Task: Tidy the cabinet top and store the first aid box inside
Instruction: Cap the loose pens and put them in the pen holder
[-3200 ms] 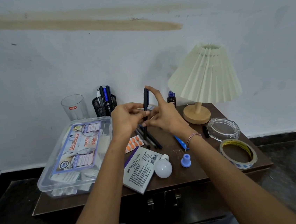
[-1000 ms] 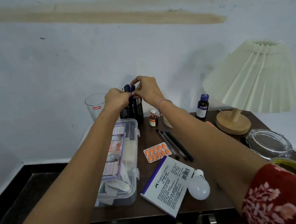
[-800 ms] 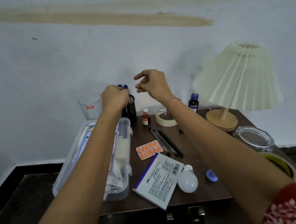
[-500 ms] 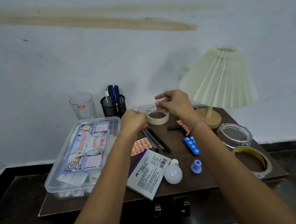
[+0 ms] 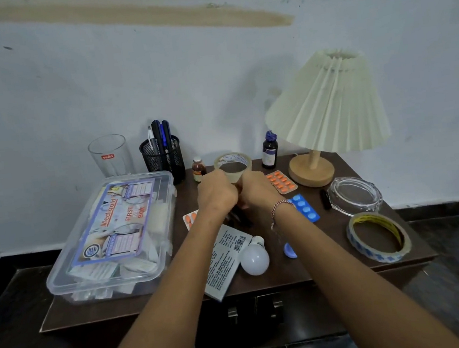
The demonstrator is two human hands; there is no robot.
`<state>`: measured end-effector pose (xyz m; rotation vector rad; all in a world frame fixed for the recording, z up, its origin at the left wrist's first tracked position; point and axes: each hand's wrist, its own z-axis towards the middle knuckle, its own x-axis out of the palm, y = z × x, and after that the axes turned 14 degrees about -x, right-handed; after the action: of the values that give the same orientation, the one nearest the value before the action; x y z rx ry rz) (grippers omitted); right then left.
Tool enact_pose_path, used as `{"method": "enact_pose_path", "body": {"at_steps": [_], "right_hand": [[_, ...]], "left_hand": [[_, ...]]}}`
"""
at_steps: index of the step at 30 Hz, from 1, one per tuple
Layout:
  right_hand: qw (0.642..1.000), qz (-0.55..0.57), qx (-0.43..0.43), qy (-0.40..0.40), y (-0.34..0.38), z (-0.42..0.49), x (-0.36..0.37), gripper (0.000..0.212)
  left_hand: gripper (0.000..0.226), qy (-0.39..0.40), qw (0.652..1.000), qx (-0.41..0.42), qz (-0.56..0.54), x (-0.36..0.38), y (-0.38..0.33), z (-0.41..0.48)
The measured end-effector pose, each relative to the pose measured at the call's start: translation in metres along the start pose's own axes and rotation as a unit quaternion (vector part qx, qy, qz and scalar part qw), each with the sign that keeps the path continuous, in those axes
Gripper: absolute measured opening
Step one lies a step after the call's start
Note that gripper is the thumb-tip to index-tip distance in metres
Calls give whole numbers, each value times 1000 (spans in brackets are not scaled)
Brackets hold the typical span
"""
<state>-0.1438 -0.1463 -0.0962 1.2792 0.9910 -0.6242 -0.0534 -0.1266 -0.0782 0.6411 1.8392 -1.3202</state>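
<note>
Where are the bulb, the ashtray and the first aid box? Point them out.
bulb [image 5: 254, 259], head view, white globe.
ashtray [image 5: 353, 197], head view, glass centre.
first aid box [image 5: 109, 231], head view, lid label.

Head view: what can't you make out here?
- What the left hand and right hand grip: their knuckles cover it.
- Faber-Castell box: forearms cross it.
- Cabinet front: dark, partly behind the arms.
- Small bottle label: too small.
</note>
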Motion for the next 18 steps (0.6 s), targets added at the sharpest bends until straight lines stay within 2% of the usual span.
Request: {"method": "enact_pose_path", "body": {"at_steps": [5, 12, 16, 18], "right_hand": [[999, -34, -8, -9, 0, 0, 4, 26], [998, -52, -10, -33, 0, 0, 5, 26], [997, -10, 7, -72, -3, 0, 1, 24], [994, 21, 5, -104, -4, -1, -7, 20]], "left_hand": [[27, -35, 998, 8, 60, 3, -4, -4], [25, -21, 999, -6, 34, 8, -4, 1], [22, 14, 999, -25, -45, 8, -3, 8], [19, 70, 982, -55, -165, 5, -3, 13]]}}
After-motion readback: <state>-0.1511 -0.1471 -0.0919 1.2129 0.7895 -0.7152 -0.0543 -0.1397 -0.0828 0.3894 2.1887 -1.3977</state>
